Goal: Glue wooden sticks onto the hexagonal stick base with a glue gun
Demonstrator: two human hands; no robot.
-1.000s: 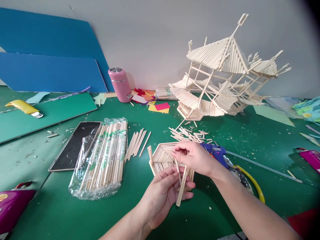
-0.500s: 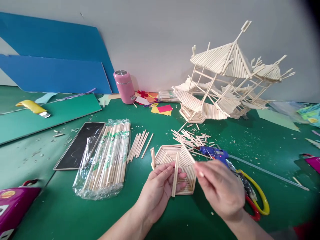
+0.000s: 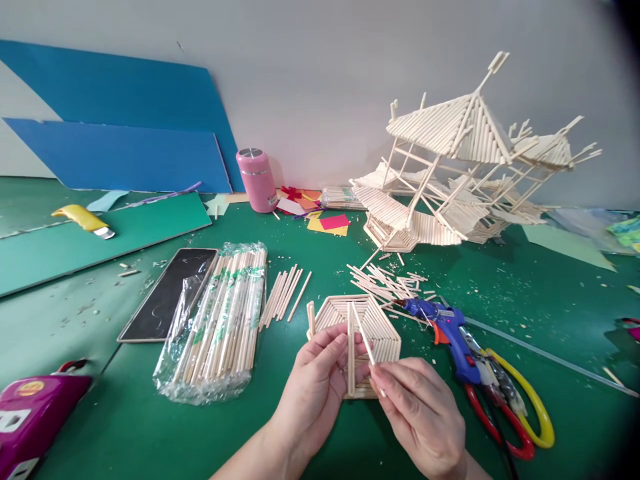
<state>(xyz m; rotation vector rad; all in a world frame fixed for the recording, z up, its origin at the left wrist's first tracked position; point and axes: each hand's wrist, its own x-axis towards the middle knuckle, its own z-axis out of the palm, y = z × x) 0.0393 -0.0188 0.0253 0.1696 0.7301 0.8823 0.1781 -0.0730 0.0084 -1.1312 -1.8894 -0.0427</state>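
My left hand (image 3: 320, 373) pinches an upright pair of wooden sticks (image 3: 351, 360) that lie side by side. In my right hand (image 3: 420, 407) is a single wooden stick (image 3: 363, 331), tilted so its upper end comes close to the top of that pair. Whether the two touch I cannot tell. Behind and beneath both hands lies a hexagonal panel of sticks (image 3: 385, 323), with a short stick post (image 3: 311, 319) standing at its left corner. My hands hide the panel's lower left part.
A blue hot glue gun (image 3: 445, 327) and yellow-and-red-handled cutters (image 3: 543, 413) lie at right. Cut sticks (image 3: 385, 283) are scattered behind the panel. Bagged sticks (image 3: 225, 320) and a dark tablet-like slab (image 3: 167, 293) lie left. A stick pavilion model (image 3: 450, 127) stands behind, near a pink flask (image 3: 257, 180).
My right hand has moved left and down, bringing its stick from the panel's right side to beside the pair in my left hand. The glue gun shows more fully. The view has shifted slightly.
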